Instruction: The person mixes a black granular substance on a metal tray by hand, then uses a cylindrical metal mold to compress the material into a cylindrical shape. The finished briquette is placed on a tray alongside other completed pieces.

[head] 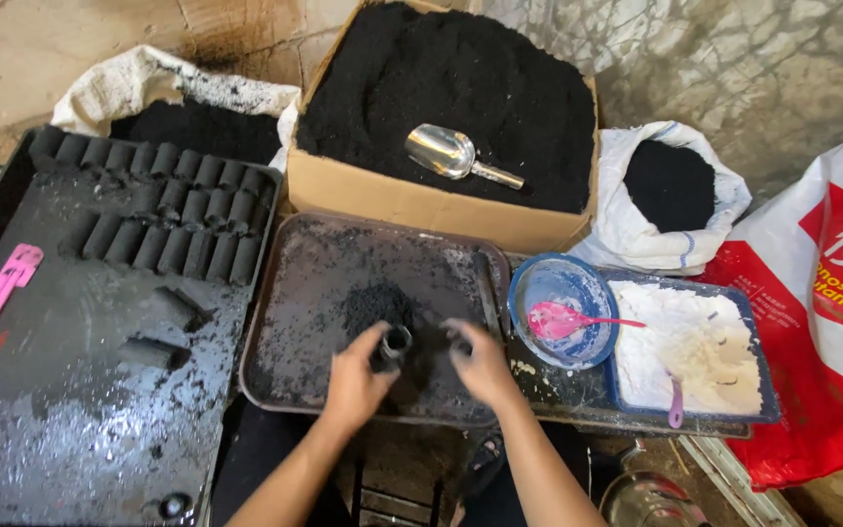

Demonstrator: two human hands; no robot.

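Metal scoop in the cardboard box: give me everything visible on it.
The metal scoop is shiny and silver, seemingly polished steel, with a rounded, open bowl and a short cylindrical handle. It lies on its back on the black powder that fills the cardboard box, bowl up and towards the left, handle pointing right and slightly towards the camera. The bowl looks empty, with at most a dusting of powder. It rests near the front middle of the box. Neither hand touches it; only the powder does.

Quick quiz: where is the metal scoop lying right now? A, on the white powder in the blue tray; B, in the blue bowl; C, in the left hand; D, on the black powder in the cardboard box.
D: the metal scoop rests on the black powder filling the cardboard box.
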